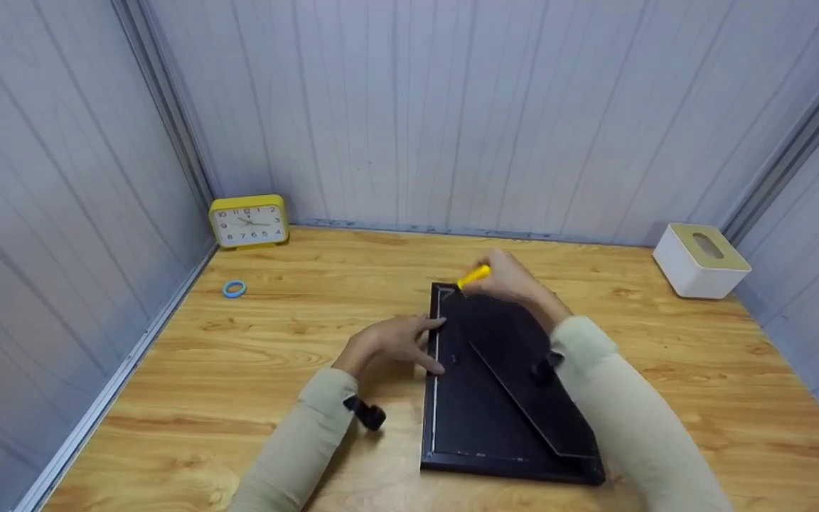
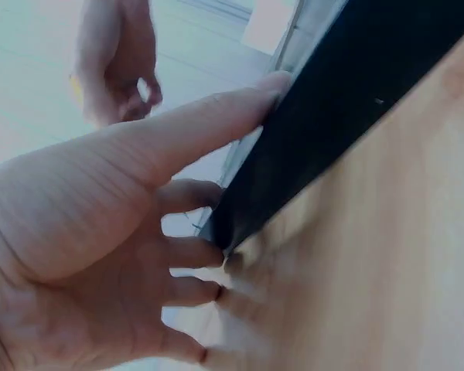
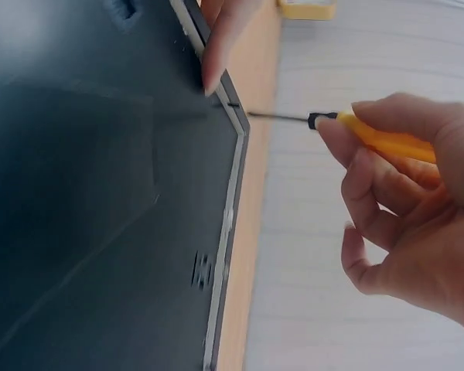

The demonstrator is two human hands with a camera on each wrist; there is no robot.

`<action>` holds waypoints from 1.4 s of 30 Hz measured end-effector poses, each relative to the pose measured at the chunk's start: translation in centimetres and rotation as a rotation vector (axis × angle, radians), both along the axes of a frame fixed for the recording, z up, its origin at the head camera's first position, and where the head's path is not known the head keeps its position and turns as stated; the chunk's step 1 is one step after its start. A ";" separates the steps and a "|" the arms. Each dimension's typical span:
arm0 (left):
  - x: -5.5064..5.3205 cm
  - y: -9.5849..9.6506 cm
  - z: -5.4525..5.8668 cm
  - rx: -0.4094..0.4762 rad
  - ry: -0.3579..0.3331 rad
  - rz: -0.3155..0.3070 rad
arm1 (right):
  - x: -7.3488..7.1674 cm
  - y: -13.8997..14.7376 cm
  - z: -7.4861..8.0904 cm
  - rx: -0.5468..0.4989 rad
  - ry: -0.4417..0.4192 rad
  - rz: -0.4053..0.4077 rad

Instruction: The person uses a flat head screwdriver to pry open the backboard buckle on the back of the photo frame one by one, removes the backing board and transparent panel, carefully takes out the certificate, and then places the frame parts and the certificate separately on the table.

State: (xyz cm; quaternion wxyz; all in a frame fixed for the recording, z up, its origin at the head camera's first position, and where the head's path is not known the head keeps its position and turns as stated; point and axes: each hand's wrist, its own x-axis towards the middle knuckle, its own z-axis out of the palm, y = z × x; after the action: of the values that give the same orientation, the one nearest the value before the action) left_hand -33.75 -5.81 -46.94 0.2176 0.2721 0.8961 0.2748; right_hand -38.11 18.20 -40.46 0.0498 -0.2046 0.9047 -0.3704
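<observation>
A black picture frame [image 1: 466,419] lies back side up on the wooden table, its hinged stand flap [image 1: 523,391] slanting across the backing. My right hand [image 1: 505,277] grips a screwdriver with a yellow handle [image 3: 387,141] at the frame's far left corner. In the right wrist view its thin shaft points to the rim near that corner. My left hand [image 1: 399,338] rests at the frame's left edge, fingers spread. In the left wrist view the thumb [image 2: 247,108] lies along the top of the rim and the other fingertips are low at its outer side.
A yellow alarm clock [image 1: 249,222] stands at the back left, with a blue ring [image 1: 234,289] in front of it. A white tissue box [image 1: 701,263] is at the back right. Pale panel walls [image 1: 416,114] border the table on three sides.
</observation>
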 end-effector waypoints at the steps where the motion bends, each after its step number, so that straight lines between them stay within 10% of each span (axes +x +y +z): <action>1: 0.4 0.0 -0.1 -0.012 0.015 0.008 | 0.7 1.0 -0.3 -0.009 0.002 0.009; 7: 2.7 -0.3 0.8 -0.067 0.080 0.013 | 4.7 9.8 -1.5 -0.086 -0.009 0.035; 14: 4.1 -0.6 0.8 -0.081 0.076 -0.007 | 9.2 22.7 -4.3 -0.144 -0.006 -0.127; 19: 4.6 -0.1 0.6 -0.076 0.079 0.024 | 12.0 28.4 -7.0 -0.194 -0.155 -0.169; 29: 5.0 -1.0 1.4 -0.093 0.065 0.117 | 14.1 29.0 -8.4 -0.066 -0.264 -0.135; 42: 4.9 -1.4 1.6 -0.087 0.072 0.075 | 13.9 27.0 -6.4 0.100 -0.102 -0.131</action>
State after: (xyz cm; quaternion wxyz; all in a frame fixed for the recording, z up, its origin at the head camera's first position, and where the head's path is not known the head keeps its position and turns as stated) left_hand -28.86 -7.26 -45.38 0.1866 0.2382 0.9240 0.2338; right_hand -24.16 45.23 -46.81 0.0819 -0.1233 0.9297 -0.3372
